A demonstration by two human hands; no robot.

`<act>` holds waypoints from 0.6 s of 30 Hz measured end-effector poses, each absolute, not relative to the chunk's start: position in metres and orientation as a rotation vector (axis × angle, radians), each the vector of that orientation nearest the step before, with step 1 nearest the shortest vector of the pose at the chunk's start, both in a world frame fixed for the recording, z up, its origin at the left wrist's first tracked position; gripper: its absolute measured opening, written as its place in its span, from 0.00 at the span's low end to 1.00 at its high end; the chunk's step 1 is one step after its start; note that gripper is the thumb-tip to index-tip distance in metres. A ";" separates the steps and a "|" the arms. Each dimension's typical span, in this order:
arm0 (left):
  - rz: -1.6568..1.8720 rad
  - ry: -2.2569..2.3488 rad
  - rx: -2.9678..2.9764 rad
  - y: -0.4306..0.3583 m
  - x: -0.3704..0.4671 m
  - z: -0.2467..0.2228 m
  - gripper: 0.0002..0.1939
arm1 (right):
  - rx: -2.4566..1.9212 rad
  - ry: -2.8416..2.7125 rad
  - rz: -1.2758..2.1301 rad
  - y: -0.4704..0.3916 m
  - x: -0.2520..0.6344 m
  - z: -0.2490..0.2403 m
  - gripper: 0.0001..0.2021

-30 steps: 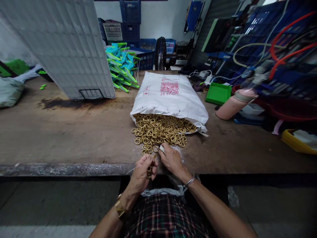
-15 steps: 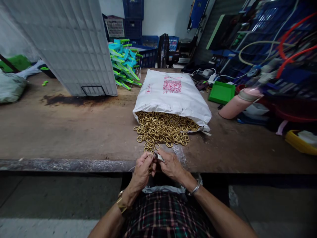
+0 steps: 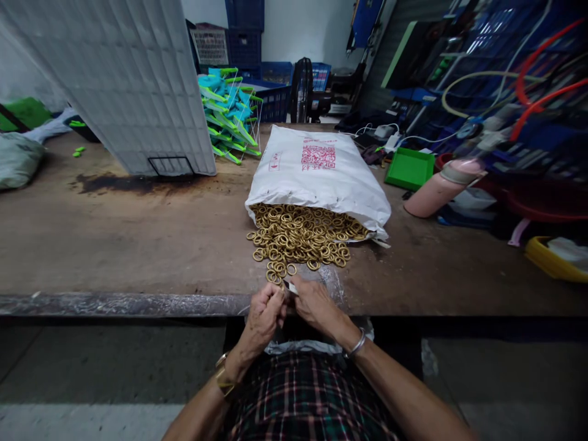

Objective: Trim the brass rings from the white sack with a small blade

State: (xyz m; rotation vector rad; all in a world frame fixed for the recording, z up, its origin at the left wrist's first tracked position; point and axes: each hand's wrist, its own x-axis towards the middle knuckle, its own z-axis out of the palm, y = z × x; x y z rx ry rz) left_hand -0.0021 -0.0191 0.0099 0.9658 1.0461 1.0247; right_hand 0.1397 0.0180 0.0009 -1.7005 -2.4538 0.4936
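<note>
Before me on the table (image 3: 114, 245) lies a sack (image 3: 316, 177), rings (image 3: 298, 242) in and before its mouth near my left hand (image 3: 264, 312) and right hand (image 3: 316, 303), a panel (image 3: 119, 86) leftward, tray (image 3: 410, 168) and bottle (image 3: 429, 197) rightward, fan (image 3: 302, 92) behind.

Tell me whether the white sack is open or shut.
Open. The white sack gapes at its near end, and gold-coloured rings spill from it onto the table.

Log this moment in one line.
left hand: curled, contents hidden | right hand: holds small white-and-dark tool | gold-coloured metal rings: heaped at open mouth of white printed sack
</note>
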 end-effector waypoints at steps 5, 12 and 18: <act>0.979 0.804 0.725 -0.025 0.001 0.017 0.15 | -1.959 -2.280 0.337 0.031 0.145 0.001 0.09; 1.051 0.817 0.399 -0.018 -0.002 0.009 0.17 | -2.088 -2.128 0.210 0.037 0.125 0.005 0.08; 0.990 0.743 0.323 -0.017 -0.008 0.007 0.14 | -2.080 -2.085 0.252 0.043 0.124 0.002 0.06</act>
